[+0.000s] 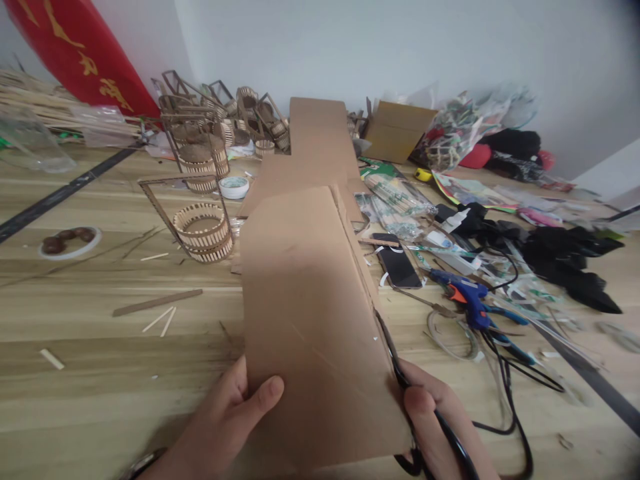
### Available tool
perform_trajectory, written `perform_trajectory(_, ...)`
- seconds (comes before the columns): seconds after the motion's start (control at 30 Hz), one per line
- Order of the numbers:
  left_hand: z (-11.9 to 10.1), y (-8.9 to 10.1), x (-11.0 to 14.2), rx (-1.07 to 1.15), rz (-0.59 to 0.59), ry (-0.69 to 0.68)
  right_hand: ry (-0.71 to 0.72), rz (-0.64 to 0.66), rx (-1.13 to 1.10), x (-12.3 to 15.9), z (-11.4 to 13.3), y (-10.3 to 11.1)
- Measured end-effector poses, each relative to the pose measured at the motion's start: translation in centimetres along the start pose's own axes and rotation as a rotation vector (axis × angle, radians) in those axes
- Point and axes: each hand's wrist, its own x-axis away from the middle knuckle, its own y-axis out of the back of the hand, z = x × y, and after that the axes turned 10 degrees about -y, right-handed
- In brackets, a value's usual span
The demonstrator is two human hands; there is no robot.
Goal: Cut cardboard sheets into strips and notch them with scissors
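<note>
Cardboard sheet (315, 300) looks light, stiffish, best edge-gripped: left hand (233, 413) pinching its side, right hand (440, 413) wrapped round black scissors (399, 373).

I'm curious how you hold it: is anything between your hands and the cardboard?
For the right hand, yes: its scissors are at the right edge of the cardboard. For the left hand, nothing visible: it grips the cardboard directly.

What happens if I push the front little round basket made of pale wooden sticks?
That basket is probably light, since it looks thin-walled and hollow. Its tall brown handle might make it tip if pushed up high.
</note>
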Motion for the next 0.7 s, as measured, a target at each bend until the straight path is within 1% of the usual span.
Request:
perform_trajectory(0.03,0.2,0.1,0.0,0.008,0.009,0.001,-0.024,0.015,-0.007,0.0,0.1,0.0)
perform_trajectory(0.1,0.7,0.4,-0.1,0.044,0.019,0.018,-0.032,0.090,0.005,-0.1,0.4,0.1)
perform_trajectory(0.17,1.0,0.6,-0.1,0.098,-0.004,0.052,-0.019,0.172,0.038,-0.4,0.4,0.2)
perform_trajectory(0.2,1.1,0.7,-0.1,0.123,-0.032,0.071,-0.024,0.189,0.053,-0.4,0.4,0.3)
perform_trajectory(0.33,0.3,0.4,0.0,0.163,-0.171,0.103,-0.074,0.175,0.100,-0.2,-0.1,-0.2)
perform_trajectory(0.43,-0.6,-0.2,0.0,0.149,-0.247,0.118,-0.023,0.183,0.106,0.1,-0.2,-0.6)
perform_trajectory(0.53,-1.0,-0.6,0.0,0.147,-0.268,0.126,0.008,0.189,0.095,0.2,-0.1,-0.7)
perform_trajectory(0.7,-0.7,-0.6,0.0,0.142,-0.285,0.139,-0.058,0.232,0.072,0.5,0.2,-0.9)
